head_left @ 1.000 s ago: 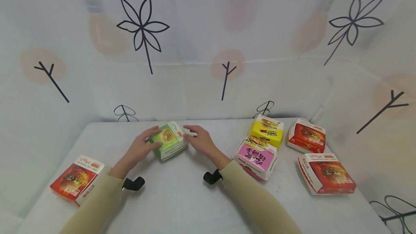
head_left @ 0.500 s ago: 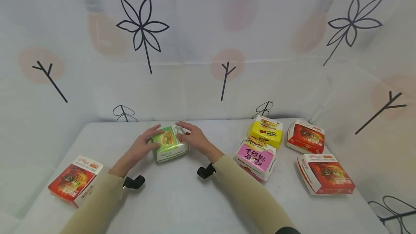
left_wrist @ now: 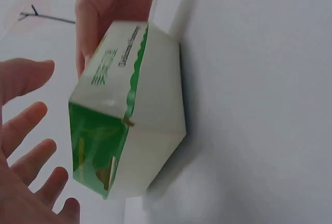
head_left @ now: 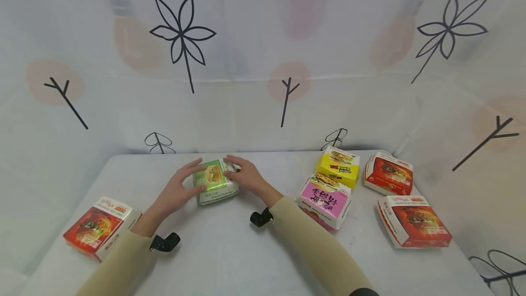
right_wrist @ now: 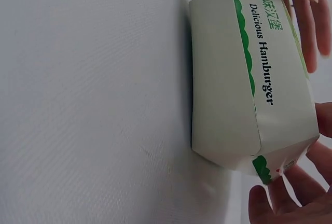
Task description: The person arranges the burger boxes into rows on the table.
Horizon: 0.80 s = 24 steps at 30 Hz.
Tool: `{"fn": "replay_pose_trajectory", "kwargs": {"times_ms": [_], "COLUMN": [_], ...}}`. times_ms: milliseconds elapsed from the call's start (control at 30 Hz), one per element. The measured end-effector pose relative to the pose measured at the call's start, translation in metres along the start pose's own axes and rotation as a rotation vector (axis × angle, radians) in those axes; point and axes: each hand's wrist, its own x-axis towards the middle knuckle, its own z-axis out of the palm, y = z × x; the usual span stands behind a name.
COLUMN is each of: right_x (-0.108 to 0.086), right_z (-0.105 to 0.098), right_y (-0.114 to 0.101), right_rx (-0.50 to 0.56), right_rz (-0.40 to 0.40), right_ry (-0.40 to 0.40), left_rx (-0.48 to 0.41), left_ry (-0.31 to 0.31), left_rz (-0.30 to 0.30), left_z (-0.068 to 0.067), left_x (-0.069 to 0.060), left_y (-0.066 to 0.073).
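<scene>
A green and white hamburger box point(head_left: 213, 175) sits lid up on the white table, left of centre, "Delicious Hamburger" printed on its front in the right wrist view. My right hand point(head_left: 248, 178) holds its right end, thumb on the top edge and the other fingers bent about the end panel point(right_wrist: 288, 156). Spread fingers show on my left hand point(head_left: 176, 191), beside the box's left end. In the left wrist view a gap separates that hand point(left_wrist: 31, 146) from the box's green end panel point(left_wrist: 96, 143). The far side of the box is hidden.
At the right stand a yellow box point(head_left: 338, 166), a pink box point(head_left: 324, 199) and two red boxes, one farther back point(head_left: 389, 173) and one nearer point(head_left: 415, 221). Another red box point(head_left: 100, 227) lies by my left forearm. A patterned cloth point(head_left: 246, 58) hangs behind the table point(head_left: 213, 250).
My right hand has moved left onto the right end of the green box, which has turned slightly. Since half a second ago my left hand has drawn back a little from its left end.
</scene>
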Motion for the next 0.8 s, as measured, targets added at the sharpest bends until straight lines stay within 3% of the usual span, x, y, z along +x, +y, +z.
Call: {"fn": "replay_pose_trajectory", "kwargs": {"times_ms": [200,333,567,800], "right_x": [0.000,-0.001,-0.006,-0.005], "right_z": [0.000,-0.001,-0.002,-0.001], "right_y": [0.004,0.005,0.000,0.002], "right_rx": [-0.031,-0.018,-0.037,-0.193], "right_rz": [0.006,-0.012,-0.037,-0.068], "right_ry": [-0.002,0.000,0.005,0.016], "left_rx": [0.076,0.076,0.091,0.059], "left_ry": [0.038,0.052,0.079,0.069], "left_rz": [0.101,0.111,0.096,-0.006], "left_z": [0.007,0.011,0.007,0.004], "left_x": [-0.015,-0.017,-0.016,-0.014], "left_y": [0.005,0.001,-0.005,-0.009]}}
